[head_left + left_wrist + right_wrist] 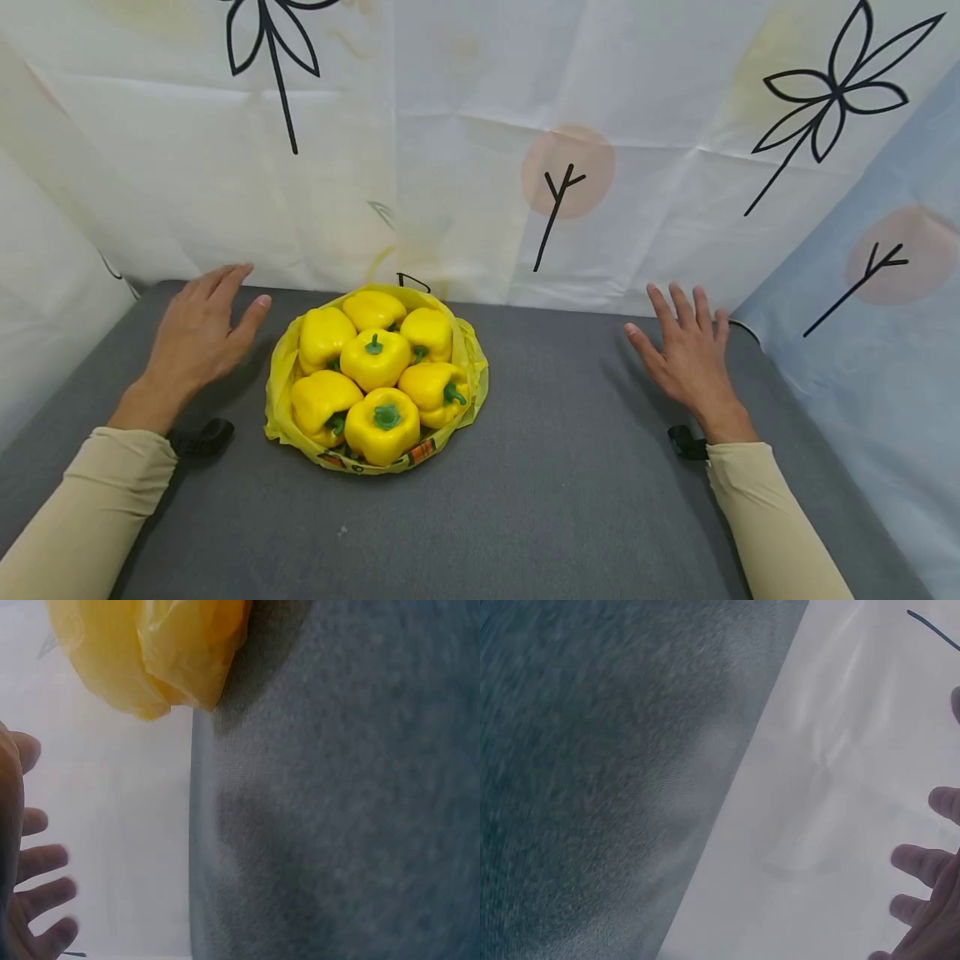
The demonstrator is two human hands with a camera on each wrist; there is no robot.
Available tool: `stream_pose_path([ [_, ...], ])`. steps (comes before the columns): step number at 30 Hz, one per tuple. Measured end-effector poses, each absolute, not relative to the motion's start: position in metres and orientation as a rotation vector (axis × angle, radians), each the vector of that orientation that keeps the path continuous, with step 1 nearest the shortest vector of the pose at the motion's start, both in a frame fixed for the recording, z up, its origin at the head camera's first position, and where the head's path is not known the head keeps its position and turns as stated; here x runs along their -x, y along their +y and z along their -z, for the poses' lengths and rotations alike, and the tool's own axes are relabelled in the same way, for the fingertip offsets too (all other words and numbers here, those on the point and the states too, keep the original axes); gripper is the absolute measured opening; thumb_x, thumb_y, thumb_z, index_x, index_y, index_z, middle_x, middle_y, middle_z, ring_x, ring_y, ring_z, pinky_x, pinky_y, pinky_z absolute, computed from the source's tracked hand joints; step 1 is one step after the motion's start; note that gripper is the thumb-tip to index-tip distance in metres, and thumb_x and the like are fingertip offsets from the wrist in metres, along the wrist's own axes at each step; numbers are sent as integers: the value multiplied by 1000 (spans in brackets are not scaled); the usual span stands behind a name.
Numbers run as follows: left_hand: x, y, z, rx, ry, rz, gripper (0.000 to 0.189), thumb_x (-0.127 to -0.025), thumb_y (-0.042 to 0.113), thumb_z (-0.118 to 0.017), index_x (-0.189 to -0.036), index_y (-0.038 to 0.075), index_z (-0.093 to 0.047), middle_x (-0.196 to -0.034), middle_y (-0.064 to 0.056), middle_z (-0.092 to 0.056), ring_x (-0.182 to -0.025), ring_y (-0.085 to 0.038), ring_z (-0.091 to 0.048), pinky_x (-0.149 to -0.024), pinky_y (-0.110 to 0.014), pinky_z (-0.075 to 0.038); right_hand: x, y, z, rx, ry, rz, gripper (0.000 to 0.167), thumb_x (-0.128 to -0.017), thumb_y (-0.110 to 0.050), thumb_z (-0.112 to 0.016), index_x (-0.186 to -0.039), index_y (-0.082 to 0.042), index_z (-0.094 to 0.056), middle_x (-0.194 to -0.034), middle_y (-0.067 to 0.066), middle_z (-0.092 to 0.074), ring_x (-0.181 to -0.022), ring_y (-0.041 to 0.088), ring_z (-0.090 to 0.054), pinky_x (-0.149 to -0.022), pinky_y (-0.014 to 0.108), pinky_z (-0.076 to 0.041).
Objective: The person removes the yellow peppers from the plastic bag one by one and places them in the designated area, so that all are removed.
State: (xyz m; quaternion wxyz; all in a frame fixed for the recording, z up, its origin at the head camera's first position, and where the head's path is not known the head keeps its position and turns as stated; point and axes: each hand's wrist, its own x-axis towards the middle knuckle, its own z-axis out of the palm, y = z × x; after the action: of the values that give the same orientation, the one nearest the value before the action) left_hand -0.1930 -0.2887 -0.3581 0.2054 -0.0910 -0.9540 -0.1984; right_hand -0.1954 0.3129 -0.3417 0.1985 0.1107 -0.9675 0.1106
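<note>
A yellow plastic bag [480, 367], its rim spread wide, stands left of centre on the grey table. Several yellow bell peppers [375, 358] with green stems fill it. My left hand [202, 329] is held just left of the bag, fingers extended and holding nothing. In the left wrist view those fingers [45, 861] show apart from the bag's side [172, 652]. Far to the right of the bag, my right hand [686, 358] hovers with fingers spread, its shadow on the table beside it. The right wrist view shows its fingers [922, 862] with nothing in them.
The grey table [540, 500] runs back to a white cloth wall [465, 167] printed with leaf and twig drawings. Another cloth panel [885, 367] closes the right side, and a white one [52, 250] the left. A dark strap device sits on each wrist.
</note>
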Motion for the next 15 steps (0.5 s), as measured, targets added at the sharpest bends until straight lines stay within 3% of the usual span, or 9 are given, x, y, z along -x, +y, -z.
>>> stream_pose_path([
  [6,191,-281,362,228,-2708,889,61,-109,38,-46,-152,-5,-38,-141,-35,-45,-125,-57,-43,-99,-71,-35,194,310,341,-357,-2656,-379,68,-104,-44,-55,-156,-4,-36,-151,30,-37,-144,50,-22,-107,73,-16],
  [10,191,-278,368,214,-2709,1100,58,-109,37,-48,-149,-4,-44,-136,-32,-53,-118,-51,-52,-93,-62,-46,192,305,337,-338,-2689,-455,68,-104,-43,-58,-155,-2,-37,-146,32,-41,-138,52,-30,-103,75,-20],
  [12,191,-278,371,198,-2718,1181,57,-109,38,-48,-148,-3,-48,-136,-29,-55,-115,-39,-57,-91,-46,-52,191,303,335,-334,-2708,-509,69,-103,-43,-58,-155,-2,-37,-145,33,-41,-136,54,-32,-101,76,-21],
  [15,191,-278,375,221,-2714,1315,55,-109,36,-49,-147,-3,-50,-139,-27,-55,-106,-10,-60,-82,-21,-51,189,300,331,-343,-2730,-591,70,-104,-42,-58,-155,-1,-35,-144,34,-42,-135,57,-32,-100,79,-20],
])
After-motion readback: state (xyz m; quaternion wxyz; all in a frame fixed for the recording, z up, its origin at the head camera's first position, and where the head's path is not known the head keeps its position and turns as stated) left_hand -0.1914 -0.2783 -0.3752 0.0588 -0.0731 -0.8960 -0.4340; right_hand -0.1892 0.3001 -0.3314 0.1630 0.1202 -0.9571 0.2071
